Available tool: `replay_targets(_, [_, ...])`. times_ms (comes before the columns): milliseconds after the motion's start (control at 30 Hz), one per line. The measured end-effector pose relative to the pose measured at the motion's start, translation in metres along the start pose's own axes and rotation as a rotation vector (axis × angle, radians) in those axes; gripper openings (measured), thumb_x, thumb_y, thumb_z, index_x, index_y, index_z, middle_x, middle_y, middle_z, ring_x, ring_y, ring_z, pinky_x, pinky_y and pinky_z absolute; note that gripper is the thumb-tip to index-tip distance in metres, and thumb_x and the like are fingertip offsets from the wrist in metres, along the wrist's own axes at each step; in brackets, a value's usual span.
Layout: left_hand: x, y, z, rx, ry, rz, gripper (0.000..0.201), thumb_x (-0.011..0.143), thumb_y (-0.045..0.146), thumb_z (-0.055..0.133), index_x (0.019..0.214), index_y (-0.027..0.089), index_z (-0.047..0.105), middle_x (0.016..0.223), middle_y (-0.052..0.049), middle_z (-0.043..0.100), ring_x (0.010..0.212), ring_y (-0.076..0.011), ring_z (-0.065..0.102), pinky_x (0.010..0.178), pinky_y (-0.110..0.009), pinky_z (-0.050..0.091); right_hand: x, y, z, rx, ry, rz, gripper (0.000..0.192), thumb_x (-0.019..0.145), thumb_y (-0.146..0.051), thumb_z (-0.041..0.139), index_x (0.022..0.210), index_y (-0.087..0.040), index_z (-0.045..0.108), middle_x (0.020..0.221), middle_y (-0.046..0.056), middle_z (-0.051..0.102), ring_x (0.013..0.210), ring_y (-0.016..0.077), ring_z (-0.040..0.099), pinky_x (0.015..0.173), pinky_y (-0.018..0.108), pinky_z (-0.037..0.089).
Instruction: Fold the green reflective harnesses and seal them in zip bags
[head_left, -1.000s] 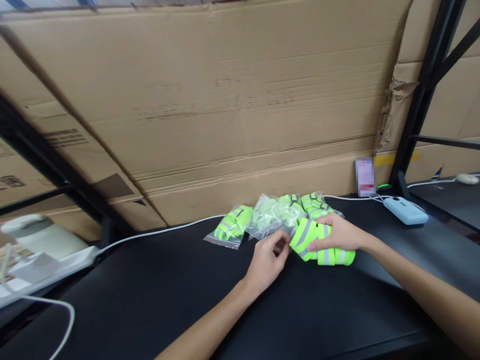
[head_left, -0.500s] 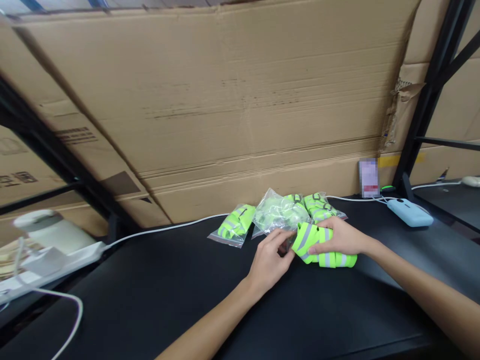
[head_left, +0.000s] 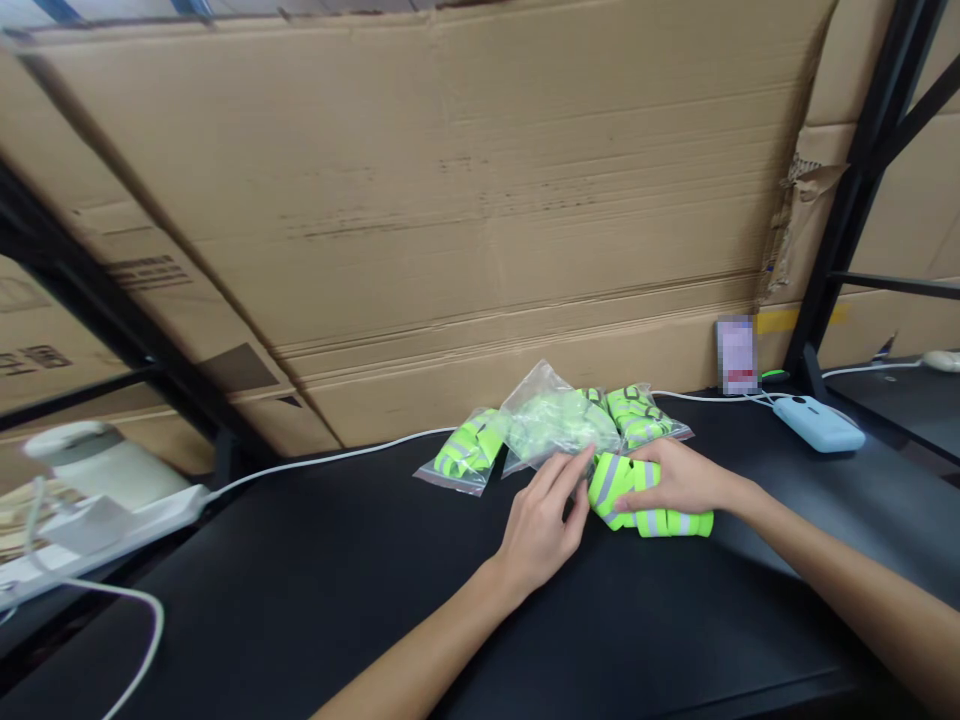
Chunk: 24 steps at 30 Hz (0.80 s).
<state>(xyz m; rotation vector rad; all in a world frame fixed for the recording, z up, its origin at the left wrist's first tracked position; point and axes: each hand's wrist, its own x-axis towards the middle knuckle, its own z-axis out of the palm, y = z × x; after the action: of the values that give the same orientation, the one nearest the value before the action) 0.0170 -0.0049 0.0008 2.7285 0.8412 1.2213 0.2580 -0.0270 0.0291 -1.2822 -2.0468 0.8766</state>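
Note:
A rolled neon-green reflective strap (head_left: 679, 523) with silvery grey bands lies on the black tabletop, and my right hand (head_left: 679, 478) is closed round its upper side. Just left of it, my left hand (head_left: 541, 520) has thumb and index finger bent together at the near edge of a crumpled clear plastic bag (head_left: 551, 410). What sits between these fingertips is partly hidden. The bag rests over more green strap. To its left lies a bagged strap (head_left: 472, 447), and to its right another bagged strap (head_left: 637, 412) with dark buckles.
Cardboard sheets (head_left: 450, 200) stand behind the black table (head_left: 300, 580). A pale blue power bank (head_left: 817, 424) and a phone (head_left: 737, 355) are at the right rear. Along the left lie a white power strip (head_left: 165, 510), its cable (head_left: 150, 640) and a pale bottle (head_left: 105, 460).
The clear bag has shifted up and spread a little. My left fingers have straightened and moved slightly upward, while my right hand stays on the strap.

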Motion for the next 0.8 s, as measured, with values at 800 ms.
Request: replay_targets(800, [0.003,-0.003,-0.004,0.054,-0.194,0.160,0.044,0.095,0.008,0.044,0.136,0.022,0.052,0.108,-0.009,0.059,0.090,-0.0191,0.065,0.077,-0.031,0.059,0.006,0.015,0.004,0.048,0.127,0.090,0.037,0.070,-0.053,0.084,0.073,-0.018,0.075,0.065,-0.001,0.066,0.060,0.0158,0.053,0.055,0.026,0.040])
